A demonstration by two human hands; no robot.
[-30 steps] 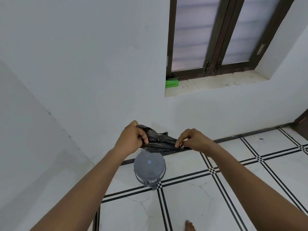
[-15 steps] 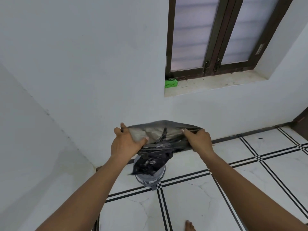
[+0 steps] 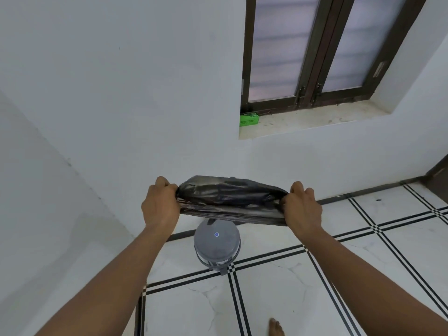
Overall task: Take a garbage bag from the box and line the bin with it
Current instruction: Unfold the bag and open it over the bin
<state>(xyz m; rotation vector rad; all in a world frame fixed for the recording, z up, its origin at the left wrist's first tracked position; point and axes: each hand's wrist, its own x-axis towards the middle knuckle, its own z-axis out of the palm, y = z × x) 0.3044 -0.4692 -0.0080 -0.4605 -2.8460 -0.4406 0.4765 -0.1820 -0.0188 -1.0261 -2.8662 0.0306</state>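
A black garbage bag (image 3: 230, 200) is stretched wide between both hands, above the bin. My left hand (image 3: 161, 204) grips its left end and my right hand (image 3: 301, 207) grips its right end. Below it a small grey round bin (image 3: 217, 246) stands on the tiled floor with its domed lid on, a small blue dot on top. The green box (image 3: 249, 119) of bags lies on the left end of the window sill.
White walls meet in a corner at the left. The window sill (image 3: 315, 120) sits under a dark-framed window. White floor tiles with black lines spread to the right. A bare toe (image 3: 275, 327) shows at the bottom edge. A dark door frame (image 3: 436, 175) is at the far right.
My hands have moved apart, pulling the bunched bag out into a wide flat band. Half a second ago part of it hung down over the bin; now the bin lid is uncovered.
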